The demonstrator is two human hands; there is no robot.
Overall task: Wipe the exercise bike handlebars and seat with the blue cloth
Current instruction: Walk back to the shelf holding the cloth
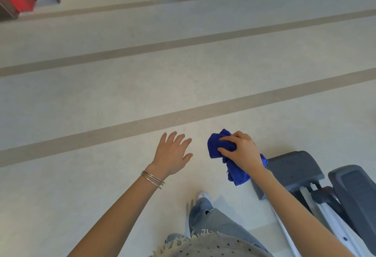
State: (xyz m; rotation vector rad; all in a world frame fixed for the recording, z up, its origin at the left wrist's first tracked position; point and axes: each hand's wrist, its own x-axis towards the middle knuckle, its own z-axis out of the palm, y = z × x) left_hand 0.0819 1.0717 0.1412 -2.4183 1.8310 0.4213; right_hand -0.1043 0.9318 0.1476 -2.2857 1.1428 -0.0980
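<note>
Likely approaching the wipe: turning right toward the exercise bike [293,167], bringing handlebars and seat into view, shaking the wad out to a flat, clean face before pressing. Gripping the blue cloth [218,147] in the right hand [242,150], fingers and thumb curled round it; spreading the left hand [173,152] wide over the floor [142,93], holding nothing. Looking deep blue, soft and crumpled, trailing a loose tail below the wrist, hovering just beside the bike's grey padded parts at lower right.
</note>
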